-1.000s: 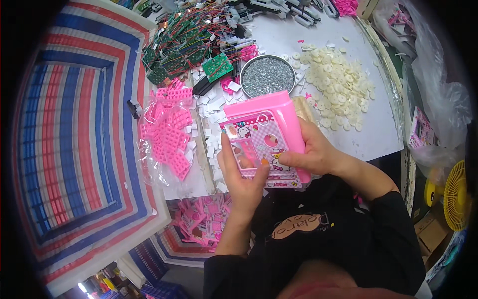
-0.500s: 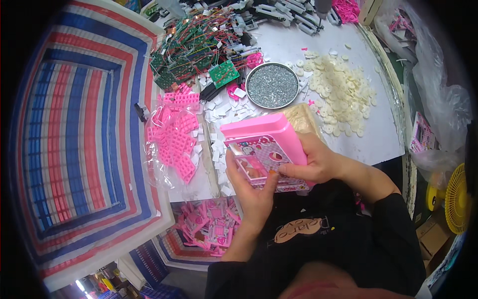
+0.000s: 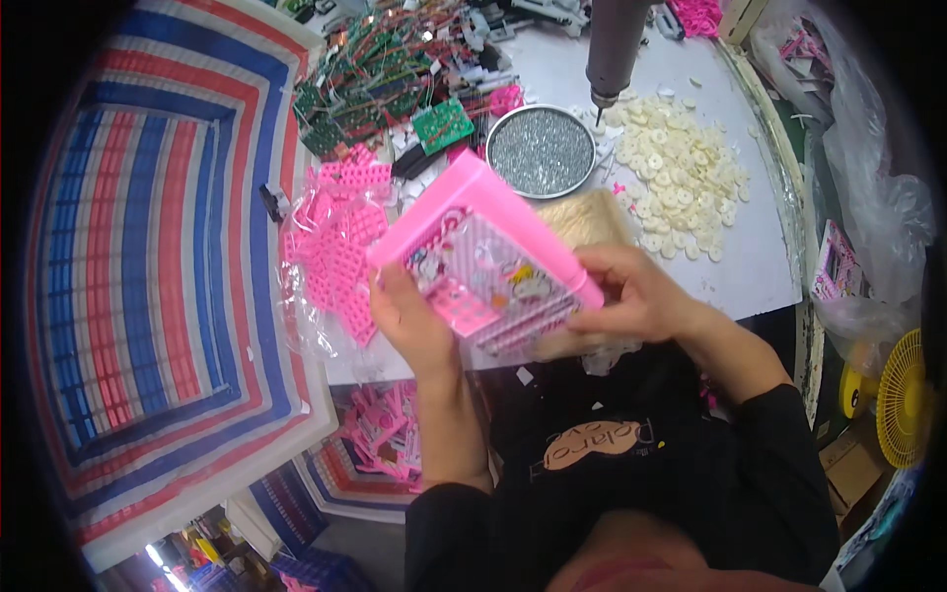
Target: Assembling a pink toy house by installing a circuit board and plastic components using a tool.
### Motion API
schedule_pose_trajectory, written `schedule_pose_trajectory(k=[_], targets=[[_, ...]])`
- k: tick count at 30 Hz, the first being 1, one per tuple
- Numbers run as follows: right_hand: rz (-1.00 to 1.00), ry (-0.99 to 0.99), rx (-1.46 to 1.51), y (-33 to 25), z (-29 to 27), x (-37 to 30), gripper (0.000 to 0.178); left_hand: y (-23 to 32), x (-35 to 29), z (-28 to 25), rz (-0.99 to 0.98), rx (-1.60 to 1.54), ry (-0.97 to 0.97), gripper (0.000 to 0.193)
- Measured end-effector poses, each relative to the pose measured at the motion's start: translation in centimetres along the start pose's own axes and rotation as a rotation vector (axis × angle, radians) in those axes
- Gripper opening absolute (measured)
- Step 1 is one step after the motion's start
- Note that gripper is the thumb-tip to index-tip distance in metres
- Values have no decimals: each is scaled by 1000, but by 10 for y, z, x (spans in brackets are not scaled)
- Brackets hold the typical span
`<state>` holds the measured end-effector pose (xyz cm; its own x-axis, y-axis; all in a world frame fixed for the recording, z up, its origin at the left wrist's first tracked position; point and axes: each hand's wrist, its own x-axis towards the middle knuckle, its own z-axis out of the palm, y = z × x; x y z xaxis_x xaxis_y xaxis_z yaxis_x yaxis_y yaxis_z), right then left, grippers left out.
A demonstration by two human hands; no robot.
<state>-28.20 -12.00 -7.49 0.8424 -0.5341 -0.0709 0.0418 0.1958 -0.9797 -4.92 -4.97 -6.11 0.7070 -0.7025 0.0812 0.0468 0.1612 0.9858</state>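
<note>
While both hands clamp the pink toy case (image 3: 483,266), left hand (image 3: 419,321) at its lower-left edge, right hand (image 3: 631,296) at its lower-right end, its long axis runs diagonally between them.

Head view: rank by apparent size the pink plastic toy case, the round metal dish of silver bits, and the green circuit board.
1. Pink plastic toy case, though held nearest the camera.
2. Round metal dish.
3. Green circuit board.

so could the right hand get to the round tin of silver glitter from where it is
Probably yes. The right hand grips the pink toy case just below the round tin; only a tan pad lies between. It would have to let go first, and the hanging screwdriver crowds the tin's right rim.
</note>
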Motion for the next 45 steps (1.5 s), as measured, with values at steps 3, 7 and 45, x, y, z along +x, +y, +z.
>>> schedule_pose_trajectory(k=[3,7,45], targets=[[33,65,131,-14,2,1,52,-8,6,-13,-49,-25,-111,37],[31,170,216,-3,-1,-1,50,-26,-16,-6,-120,-174,-65,52],[-317,-74,-1388,10,-90,0,72,-10,-23,-27,579,1003,-1201,60]])
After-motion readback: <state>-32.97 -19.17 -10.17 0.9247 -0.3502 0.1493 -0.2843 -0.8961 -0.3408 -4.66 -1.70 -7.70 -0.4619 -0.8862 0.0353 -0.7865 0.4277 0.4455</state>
